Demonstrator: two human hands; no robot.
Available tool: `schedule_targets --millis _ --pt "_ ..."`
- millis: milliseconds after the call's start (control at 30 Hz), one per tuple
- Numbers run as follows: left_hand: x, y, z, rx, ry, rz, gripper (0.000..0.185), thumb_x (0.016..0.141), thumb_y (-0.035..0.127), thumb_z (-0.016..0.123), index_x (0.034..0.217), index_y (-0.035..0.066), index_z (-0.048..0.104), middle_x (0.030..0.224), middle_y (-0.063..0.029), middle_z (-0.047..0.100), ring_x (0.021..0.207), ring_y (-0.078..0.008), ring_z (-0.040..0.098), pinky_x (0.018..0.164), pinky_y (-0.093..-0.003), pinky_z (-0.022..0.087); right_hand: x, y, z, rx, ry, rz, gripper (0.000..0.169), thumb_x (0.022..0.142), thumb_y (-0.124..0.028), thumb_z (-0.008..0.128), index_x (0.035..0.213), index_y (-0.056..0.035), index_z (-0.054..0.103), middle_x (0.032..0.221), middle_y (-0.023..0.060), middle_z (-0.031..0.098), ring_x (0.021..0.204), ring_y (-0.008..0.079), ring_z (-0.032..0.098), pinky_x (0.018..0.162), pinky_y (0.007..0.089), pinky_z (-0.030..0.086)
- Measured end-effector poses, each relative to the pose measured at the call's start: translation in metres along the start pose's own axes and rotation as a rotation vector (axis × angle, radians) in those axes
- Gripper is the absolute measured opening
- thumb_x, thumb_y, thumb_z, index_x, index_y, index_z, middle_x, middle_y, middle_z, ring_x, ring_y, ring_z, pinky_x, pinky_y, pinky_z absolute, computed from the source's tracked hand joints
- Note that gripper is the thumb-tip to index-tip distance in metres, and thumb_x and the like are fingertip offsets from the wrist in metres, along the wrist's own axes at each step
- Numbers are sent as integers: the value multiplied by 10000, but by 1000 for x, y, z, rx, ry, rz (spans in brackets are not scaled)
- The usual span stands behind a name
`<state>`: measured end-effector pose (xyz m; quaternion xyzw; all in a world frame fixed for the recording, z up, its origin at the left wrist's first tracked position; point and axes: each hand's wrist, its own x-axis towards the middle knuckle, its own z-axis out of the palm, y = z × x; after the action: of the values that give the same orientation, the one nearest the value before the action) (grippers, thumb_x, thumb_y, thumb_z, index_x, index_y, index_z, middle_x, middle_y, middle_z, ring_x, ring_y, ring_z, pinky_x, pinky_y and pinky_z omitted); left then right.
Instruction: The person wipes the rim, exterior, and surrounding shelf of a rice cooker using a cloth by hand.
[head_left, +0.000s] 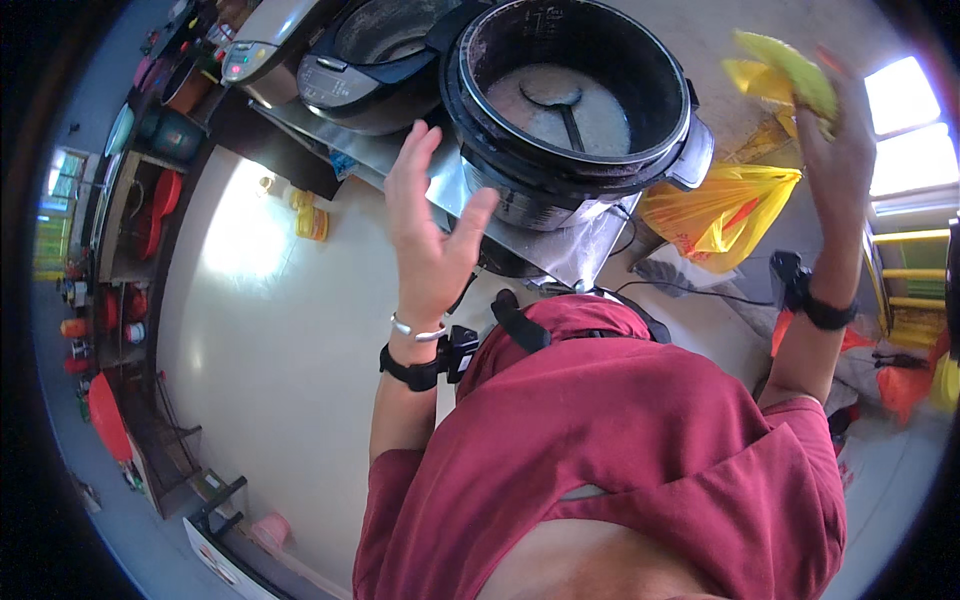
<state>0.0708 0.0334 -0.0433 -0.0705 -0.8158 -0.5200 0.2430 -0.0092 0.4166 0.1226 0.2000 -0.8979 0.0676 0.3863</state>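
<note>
My left hand (433, 217) is raised with fingers apart and nothing in it, just in front of an electric pressure cooker (525, 196) without its lid. Inside the dark pot lies a pale, whitish liquid or porridge (517, 97), and a black ladle (571, 127) rests in it. My right hand (838, 142), blurred, is up at the far right and grips a yellow-green cloth (795, 71), whose exact kind the blur hides. Left of the pressure cooker stands a rice cooker (337, 82) with its lid raised.
A second rice cooker (259, 64) with a lit panel stands further left on the metal table (581, 251). Below my right hand lies a yellow plastic bag (720, 214). A black cord (682, 287) crosses nearby. On the floor stands a yellow bottle (310, 217); shelves (124, 217) line the left side.
</note>
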Motion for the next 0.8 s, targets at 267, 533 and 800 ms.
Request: schedule_targets --millis 267,533,800 --pt "15 -30 48 223 -104 295 1021 910 615 754 1653 88 295 1746 -240 185 1611 -481 156 1286 -572 188 -78 -50 86 -66 -447 157 378 803 12 642 1175 51 586 1252 259 577 1249 475 547 1014 507 553" --pt "14 -21 43 173 -128 247 983 918 497 798 1660 81 305 1746 -232 191 1610 -488 165 1287 -560 213 -69 -146 49 283 -509 -136 192 774 -44 661 929 53 603 983 214 543 993 389 523 858 470 471" --pt "19 -26 13 -23 -211 275 816 914 146 792 1637 96 418 1728 -212 311 1578 -383 328 1258 -470 329 -58 -182 17 1469 -926 -185 345 875 -71 706 1192 52 647 1104 215 682 1031 405 670 923 439 548"
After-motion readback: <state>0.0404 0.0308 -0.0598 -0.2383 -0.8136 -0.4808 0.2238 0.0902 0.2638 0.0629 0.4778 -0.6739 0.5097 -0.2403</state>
